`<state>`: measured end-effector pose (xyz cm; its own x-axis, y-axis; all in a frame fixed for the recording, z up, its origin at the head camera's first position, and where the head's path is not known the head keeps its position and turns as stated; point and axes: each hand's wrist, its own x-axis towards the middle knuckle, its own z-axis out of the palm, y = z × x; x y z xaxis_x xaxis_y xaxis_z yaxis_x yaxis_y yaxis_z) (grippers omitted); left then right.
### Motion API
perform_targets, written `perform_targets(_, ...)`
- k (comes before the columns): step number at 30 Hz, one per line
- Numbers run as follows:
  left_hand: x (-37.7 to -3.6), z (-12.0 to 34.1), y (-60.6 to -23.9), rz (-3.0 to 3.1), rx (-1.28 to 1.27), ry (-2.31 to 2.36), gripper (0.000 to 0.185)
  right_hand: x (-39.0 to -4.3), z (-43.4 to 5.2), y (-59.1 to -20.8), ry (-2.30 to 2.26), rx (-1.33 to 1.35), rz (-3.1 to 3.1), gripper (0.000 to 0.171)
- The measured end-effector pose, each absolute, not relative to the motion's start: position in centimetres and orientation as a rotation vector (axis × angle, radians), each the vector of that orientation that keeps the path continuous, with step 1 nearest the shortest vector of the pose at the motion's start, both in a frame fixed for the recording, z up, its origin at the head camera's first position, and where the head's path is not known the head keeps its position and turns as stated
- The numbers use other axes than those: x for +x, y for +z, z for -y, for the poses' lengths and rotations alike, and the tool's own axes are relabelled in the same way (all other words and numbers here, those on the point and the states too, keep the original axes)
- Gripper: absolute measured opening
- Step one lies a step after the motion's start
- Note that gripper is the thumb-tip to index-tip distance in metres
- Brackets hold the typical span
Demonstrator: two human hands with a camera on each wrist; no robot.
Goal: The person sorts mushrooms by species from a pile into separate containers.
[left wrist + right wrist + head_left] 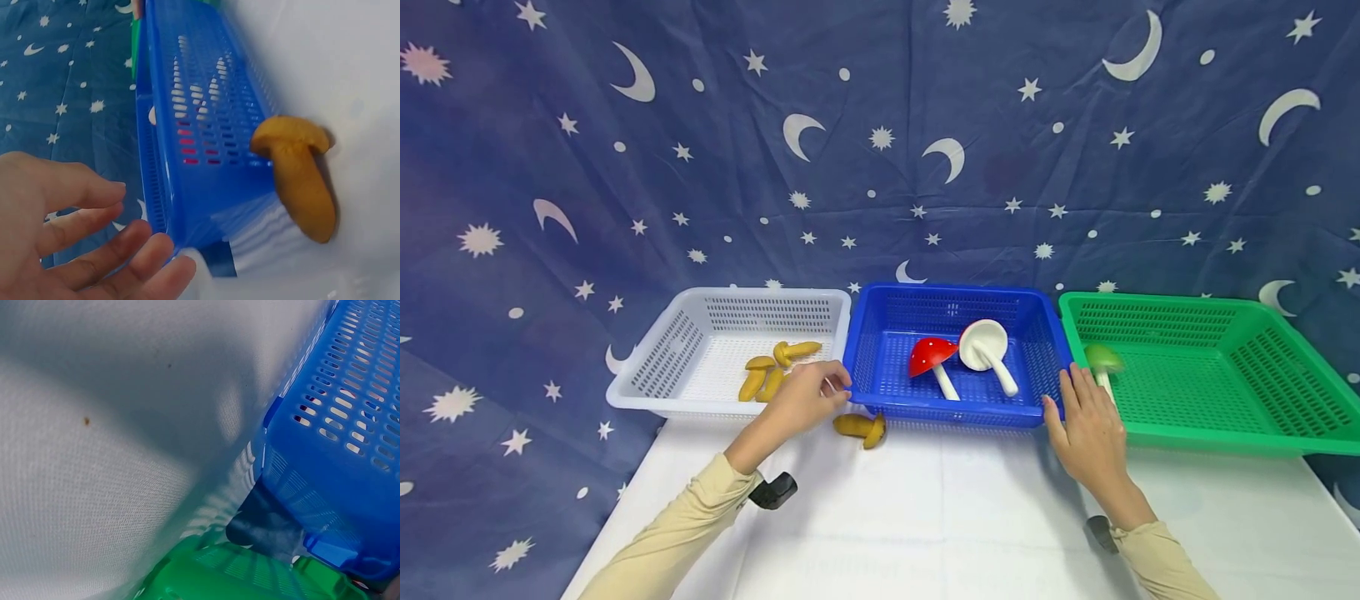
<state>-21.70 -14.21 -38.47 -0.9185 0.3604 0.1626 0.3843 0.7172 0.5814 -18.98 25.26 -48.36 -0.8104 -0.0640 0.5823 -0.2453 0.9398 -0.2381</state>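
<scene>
My left hand (808, 393) is at the front left corner of the blue basket (917, 408), its fingers loosely bent with nothing held between them. In the left wrist view its fingertips are right at the basket's rim. My right hand (1090, 433) lies with fairly straight fingers over the blue basket's front right corner, where the green basket (1210, 437) adjoins it. Two red-capped toy mushrooms, one upright-capped (932, 357) and one showing its white underside (985, 346), lie in the blue basket. A brown toy mushroom (297, 175) lies on the table just before that basket.
To the left stands a white basket (655, 403) with brown toy mushrooms (760, 373), partly behind my left hand. A green-capped toy mushroom (1103, 358) leans inside the green basket, its stem partly hidden. Behind the row hangs a blue starry cloth (880, 183); a white cloth (940, 517) covers the table.
</scene>
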Motion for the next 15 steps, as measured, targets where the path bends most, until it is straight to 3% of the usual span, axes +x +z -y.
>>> perform_targets(15,-19.2,13.1,-40.6,2.894,-0.731,-0.941,0.013,-19.0,-25.2,-48.4,0.421,0.223,2.495,0.056)
